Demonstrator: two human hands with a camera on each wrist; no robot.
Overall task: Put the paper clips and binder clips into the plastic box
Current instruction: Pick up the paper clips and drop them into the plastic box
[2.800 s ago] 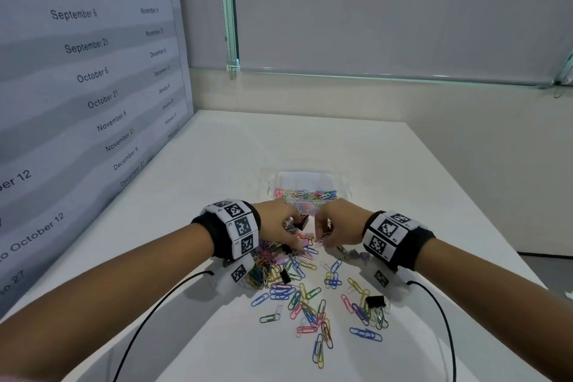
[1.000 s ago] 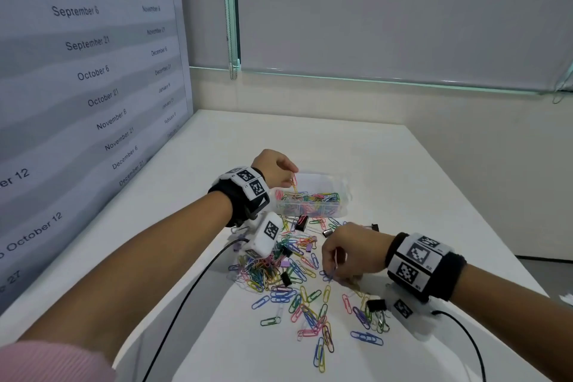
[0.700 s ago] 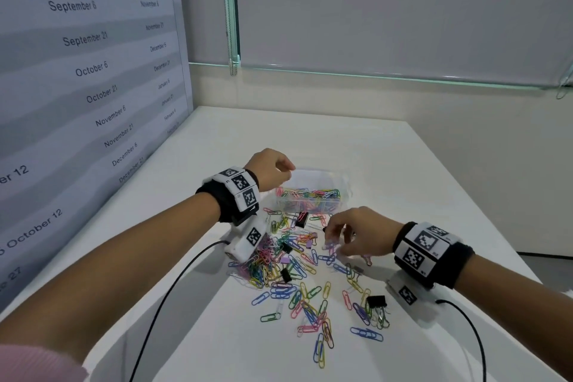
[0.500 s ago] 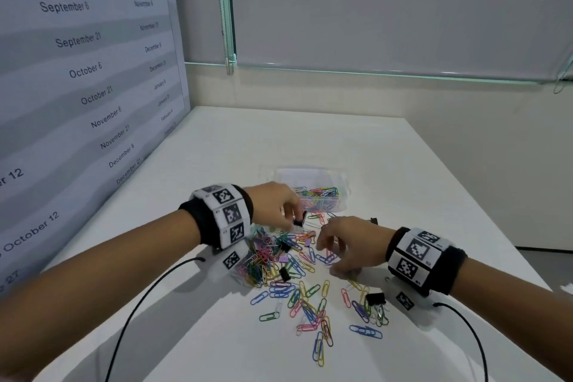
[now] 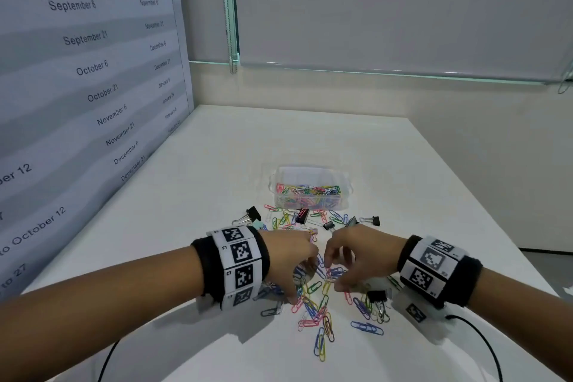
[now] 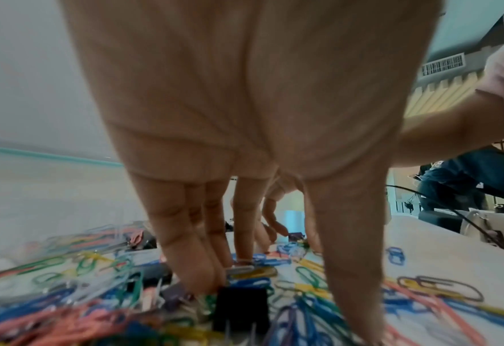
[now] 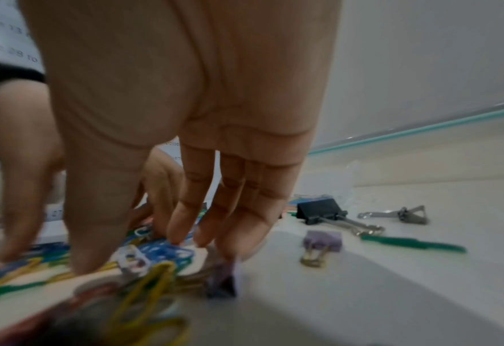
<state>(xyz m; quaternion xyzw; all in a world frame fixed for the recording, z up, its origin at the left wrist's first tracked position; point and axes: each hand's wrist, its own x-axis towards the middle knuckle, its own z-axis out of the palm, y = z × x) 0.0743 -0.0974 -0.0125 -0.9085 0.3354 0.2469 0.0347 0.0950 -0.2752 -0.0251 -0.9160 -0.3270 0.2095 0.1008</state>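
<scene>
A clear plastic box [image 5: 311,195] partly filled with coloured paper clips stands at the table's middle. In front of it lies a loose pile of paper clips [image 5: 319,304] with black binder clips [image 5: 252,213] scattered among them. My left hand [image 5: 305,276] reaches down into the pile; in the left wrist view its fingers [image 6: 194,269] are straight and touch clips beside a black binder clip [image 6: 240,309], thumb spread apart. My right hand [image 5: 333,273] is close beside it, with its fingertips [image 7: 182,231] and thumb on blue and yellow clips. A purple binder clip [image 7: 221,278] lies under that hand.
A wall panel printed with dates [image 5: 77,71] runs along the table's left edge. A black binder clip [image 7: 322,210] and a purple one [image 7: 323,241] lie right of my right hand. Cables trail from both wrists over the white table [image 5: 279,139].
My left hand has come back from over the box and dropped onto the pile. My right hand has stayed on the pile. Both hands now meet over its middle.
</scene>
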